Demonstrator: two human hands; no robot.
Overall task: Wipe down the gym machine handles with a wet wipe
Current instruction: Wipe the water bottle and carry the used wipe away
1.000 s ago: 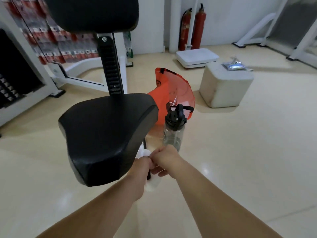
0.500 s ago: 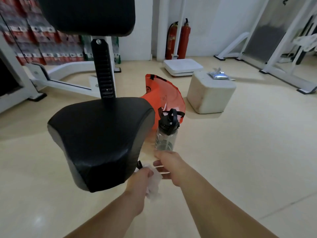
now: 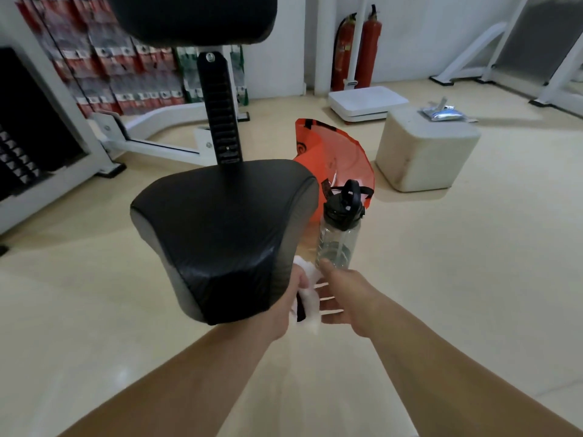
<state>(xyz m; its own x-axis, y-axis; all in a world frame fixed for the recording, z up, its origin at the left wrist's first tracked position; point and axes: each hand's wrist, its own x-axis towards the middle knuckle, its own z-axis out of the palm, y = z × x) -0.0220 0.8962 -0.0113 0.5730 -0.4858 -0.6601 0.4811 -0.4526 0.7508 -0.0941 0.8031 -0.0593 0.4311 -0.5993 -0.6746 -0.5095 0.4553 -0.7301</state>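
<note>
Wipe: white wipe [image 3: 310, 298], crumpled, low at the seat's front right corner, wrapped on a dark handle [image 3: 300, 307]; only a short strip of the handle shows.
Left grip: left grip [image 3: 288, 294] curled round wipe and handle together, thumb on top. Its knuckles are partly hidden behind the seat edge.
Right grip: right grip [image 3: 344, 294] wide, fingers straight and spread, thumb up. The fingertips meet the wipe's right side and it holds nothing.
Seat: black padded seat [image 3: 220, 234], narrow end toward the camera, just left of both grips.
Post: black notched post [image 3: 222, 111] rises behind the seat to a black backrest [image 3: 192, 17] at the top edge.
Bottle: clear bottle [image 3: 339, 234] with black lid, upright on the floor [image 3: 473, 279], just beyond the right grip.
Bag: orange bag [image 3: 334, 156] behind the bottle, close to the seat's right side, mouth open.
Block: off-white block [image 3: 426, 149] on the floor, well right of the bag, with a silver packet [image 3: 444, 112] lying on top.
Platform: flat white platform [image 3: 367, 104] behind the block, near the wall.
Wall: two red extinguishers [image 3: 359, 48] upright by a white pipe.
Far left: dark weight stack [image 3: 19, 146] in a white frame.
</note>
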